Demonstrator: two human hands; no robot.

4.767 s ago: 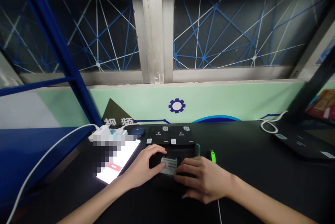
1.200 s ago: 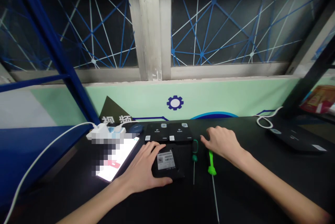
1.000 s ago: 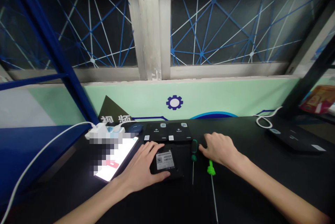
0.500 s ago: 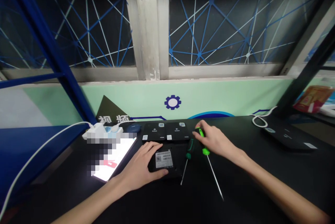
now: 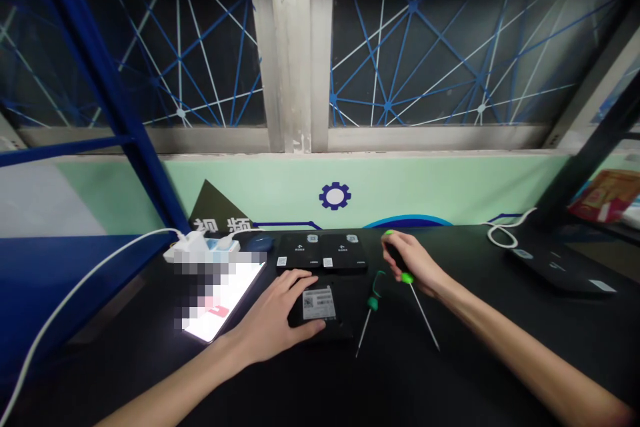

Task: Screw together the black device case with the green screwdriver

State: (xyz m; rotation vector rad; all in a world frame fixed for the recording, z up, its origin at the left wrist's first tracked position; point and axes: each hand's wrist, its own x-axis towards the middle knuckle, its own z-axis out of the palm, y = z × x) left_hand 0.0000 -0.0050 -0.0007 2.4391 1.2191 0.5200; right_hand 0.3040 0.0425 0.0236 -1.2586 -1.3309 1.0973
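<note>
My left hand spans the left part of a flat black device, thumb at its near edge and fingers at its far edge. A printed white label with a square code faces up on the device. My right hand is wrapped round the handle of a bright green and black screwdriver, its shaft slanting down towards me and to the right. Between my hands lies a second screwdriver with a dark green handle. Beyond the device sit two flat black boxes side by side, with small stickers.
On the left lie a lit phone, a white power strip with plugs and a dark blue mouse. To the right are another black device and a white cable. Blue frame posts rise at the left.
My right hand has closed round the bright green screwdriver's handle and lifted it a little, changing the shaft's angle. My left hand stays on the device. The view has shifted slightly.
</note>
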